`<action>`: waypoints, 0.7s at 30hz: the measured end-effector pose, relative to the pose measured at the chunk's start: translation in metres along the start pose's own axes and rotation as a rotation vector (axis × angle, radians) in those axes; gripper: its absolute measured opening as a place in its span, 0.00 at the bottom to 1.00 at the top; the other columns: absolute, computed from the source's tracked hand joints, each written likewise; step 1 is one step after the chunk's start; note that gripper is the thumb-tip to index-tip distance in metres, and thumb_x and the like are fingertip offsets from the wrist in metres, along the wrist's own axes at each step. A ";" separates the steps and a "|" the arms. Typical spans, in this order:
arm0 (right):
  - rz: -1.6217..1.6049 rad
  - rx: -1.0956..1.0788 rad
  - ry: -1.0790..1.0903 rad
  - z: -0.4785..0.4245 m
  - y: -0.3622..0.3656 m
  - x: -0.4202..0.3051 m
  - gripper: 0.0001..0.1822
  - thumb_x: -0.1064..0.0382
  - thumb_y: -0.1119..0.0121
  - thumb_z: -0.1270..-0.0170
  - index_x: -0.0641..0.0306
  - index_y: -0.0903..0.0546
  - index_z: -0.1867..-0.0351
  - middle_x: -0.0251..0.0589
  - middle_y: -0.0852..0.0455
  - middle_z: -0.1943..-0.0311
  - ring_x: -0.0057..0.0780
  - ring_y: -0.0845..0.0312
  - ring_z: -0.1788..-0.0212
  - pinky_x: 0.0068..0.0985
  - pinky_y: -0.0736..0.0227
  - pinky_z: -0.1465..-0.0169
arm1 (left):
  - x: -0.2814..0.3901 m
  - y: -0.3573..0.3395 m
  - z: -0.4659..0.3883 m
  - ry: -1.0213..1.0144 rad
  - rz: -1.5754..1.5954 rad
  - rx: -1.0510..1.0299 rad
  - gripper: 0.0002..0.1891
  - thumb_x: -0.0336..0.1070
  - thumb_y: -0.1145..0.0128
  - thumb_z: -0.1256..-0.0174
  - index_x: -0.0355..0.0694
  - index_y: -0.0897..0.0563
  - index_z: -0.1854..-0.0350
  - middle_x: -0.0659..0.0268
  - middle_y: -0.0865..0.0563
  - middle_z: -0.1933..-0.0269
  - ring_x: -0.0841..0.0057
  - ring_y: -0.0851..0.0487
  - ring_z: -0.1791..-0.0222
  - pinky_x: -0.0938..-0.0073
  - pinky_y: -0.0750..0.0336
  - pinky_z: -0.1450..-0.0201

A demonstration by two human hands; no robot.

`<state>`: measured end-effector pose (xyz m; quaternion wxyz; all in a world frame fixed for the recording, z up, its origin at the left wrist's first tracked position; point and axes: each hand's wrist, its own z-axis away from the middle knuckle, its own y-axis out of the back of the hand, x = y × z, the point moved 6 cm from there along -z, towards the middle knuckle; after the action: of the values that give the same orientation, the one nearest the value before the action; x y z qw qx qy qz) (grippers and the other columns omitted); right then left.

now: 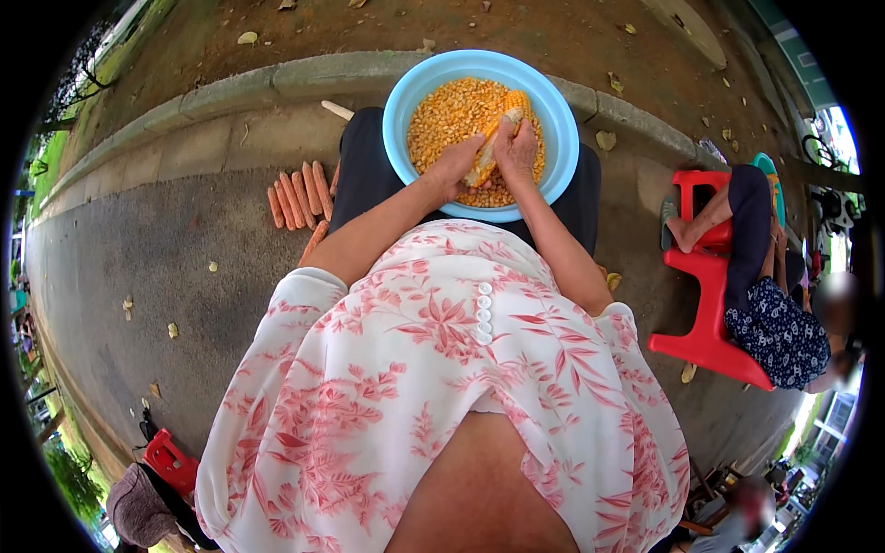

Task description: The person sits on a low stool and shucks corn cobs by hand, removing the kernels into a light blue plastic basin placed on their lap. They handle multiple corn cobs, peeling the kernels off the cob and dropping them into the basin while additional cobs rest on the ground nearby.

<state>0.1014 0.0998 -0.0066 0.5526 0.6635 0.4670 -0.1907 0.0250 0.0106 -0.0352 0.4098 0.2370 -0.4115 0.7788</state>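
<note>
A light blue plastic basin (pixel 397 128) rests on my lap, holding many loose yellow corn kernels (pixel 446 107). Over it, my left hand (pixel 456 162) grips the lower part of a partly shelled ear of corn (pixel 484 160). My right hand (pixel 516 148) is closed around corn at the upper right of the left hand, touching the same ear. A yellow corn end (pixel 516 101) shows just above the right hand; whether it belongs to a second ear I cannot tell. The palms and some fingertips are hidden.
Several bare reddish corn cobs (pixel 297 197) lie on the pavement at my left, and a pale cob (pixel 337 110) lies beyond them. A stone curb (pixel 228 88) runs ahead. At right, a person (pixel 778 332) sits on a red plastic stool (pixel 705 325) beside a teal basin (pixel 765 164).
</note>
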 end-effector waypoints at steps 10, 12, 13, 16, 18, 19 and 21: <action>-0.160 0.118 -0.051 0.001 -0.001 0.020 0.14 0.63 0.57 0.44 0.74 0.25 0.75 0.57 0.25 0.81 0.49 0.27 0.77 0.38 0.33 0.69 | 0.000 0.002 -0.002 0.042 0.067 0.015 0.20 0.55 0.64 0.36 0.44 0.27 0.60 0.67 0.21 0.74 0.75 0.23 0.83 0.82 0.38 0.90; -0.269 -0.040 -0.240 0.004 -0.006 0.028 0.14 0.61 0.54 0.43 0.74 0.24 0.74 0.52 0.24 0.82 0.40 0.26 0.79 0.32 0.32 0.70 | 0.001 0.003 -0.003 0.046 0.120 0.028 0.21 0.56 0.65 0.36 0.45 0.27 0.58 0.67 0.21 0.73 0.75 0.23 0.82 0.81 0.36 0.88; -0.390 -0.111 -0.278 0.007 -0.009 0.023 0.14 0.60 0.52 0.43 0.73 0.24 0.73 0.48 0.23 0.82 0.35 0.26 0.78 0.29 0.32 0.71 | 0.001 0.004 -0.004 0.040 0.145 0.010 0.21 0.56 0.66 0.36 0.45 0.27 0.58 0.67 0.21 0.72 0.75 0.23 0.81 0.81 0.36 0.87; -0.598 -0.291 -0.263 0.014 -0.007 -0.007 0.16 0.56 0.45 0.45 0.71 0.24 0.67 0.39 0.22 0.79 0.22 0.27 0.75 0.22 0.32 0.70 | 0.001 0.009 -0.009 0.005 0.215 -0.035 0.22 0.57 0.67 0.35 0.45 0.28 0.56 0.65 0.21 0.70 0.75 0.23 0.79 0.79 0.32 0.83; -0.529 -0.361 -0.081 0.014 0.000 -0.029 0.18 0.55 0.41 0.46 0.70 0.25 0.62 0.35 0.22 0.75 0.18 0.26 0.71 0.19 0.32 0.68 | 0.005 0.009 -0.005 -0.026 0.219 -0.036 0.22 0.57 0.67 0.35 0.46 0.28 0.56 0.66 0.20 0.70 0.75 0.23 0.78 0.79 0.31 0.81; -0.597 -0.376 -0.067 0.015 0.000 -0.035 0.19 0.56 0.40 0.47 0.70 0.26 0.60 0.36 0.22 0.74 0.18 0.26 0.69 0.19 0.31 0.66 | 0.009 0.007 -0.002 -0.041 0.219 -0.037 0.22 0.58 0.67 0.36 0.46 0.28 0.56 0.66 0.20 0.70 0.75 0.23 0.77 0.79 0.31 0.80; -0.732 -0.403 -0.039 0.019 -0.003 -0.046 0.22 0.58 0.39 0.48 0.70 0.28 0.56 0.37 0.21 0.71 0.19 0.25 0.66 0.18 0.30 0.63 | 0.016 0.002 0.008 -0.007 0.298 0.069 0.22 0.57 0.69 0.35 0.47 0.28 0.56 0.66 0.21 0.72 0.76 0.25 0.80 0.77 0.32 0.80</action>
<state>0.0816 0.0630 0.0214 0.5757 0.3287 0.6894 -0.2918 0.0151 0.0099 -0.0203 0.2796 0.1899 -0.4166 0.8439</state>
